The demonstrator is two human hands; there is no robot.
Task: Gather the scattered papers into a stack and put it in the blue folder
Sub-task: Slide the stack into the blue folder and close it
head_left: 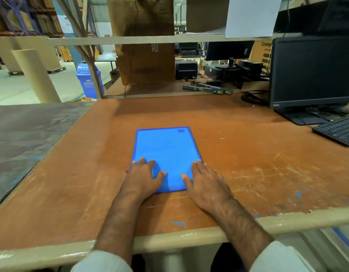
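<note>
The blue folder [165, 150] lies shut and flat on the orange-brown table [248, 163], near the middle. My left hand [144, 177] rests flat on the folder's near left corner, fingers spread. My right hand [205, 183] lies flat on its near right corner, thumb on the cover. No loose papers show on the table.
A black monitor [315, 71] and keyboard [338, 130] stand at the right. Cardboard boxes [146, 55], cables and black devices sit behind the table under a shelf. A grey surface [28, 134] adjoins at the left. A blue bin [87, 79] stands on the floor beyond.
</note>
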